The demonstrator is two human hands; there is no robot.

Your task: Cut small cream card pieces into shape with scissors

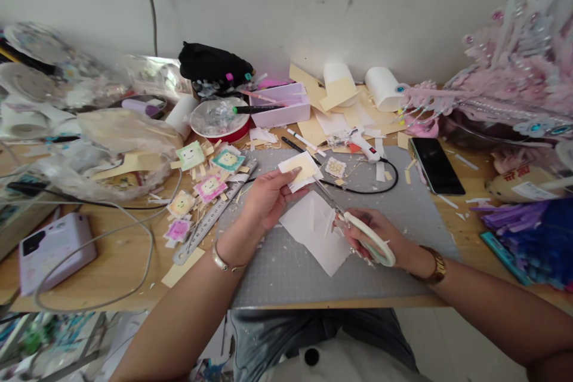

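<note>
My left hand (268, 197) pinches a small white piece of paper with a yellow middle (299, 168) between thumb and fingers. White-handled scissors (364, 236) are in my right hand (378, 233), fingers wrapped through the loops. Their blades point up and left, with the tips at the lower right edge of the held piece; whether they bite into it I cannot tell. Beneath both hands lies a white sheet of paper (320, 239) on the grey cutting mat (277, 277). A little patterned paper piece (335, 167) rests just right of the held one.
Left of the mat lie several coloured smiling paper squares (210, 187) and a metal ruler (208, 221). A white glue gun (364, 144) with a black cable sits behind. A phone (436, 165) lies right, near pink beaded decorations (505, 83). A lilac box (282, 104) stands at the back.
</note>
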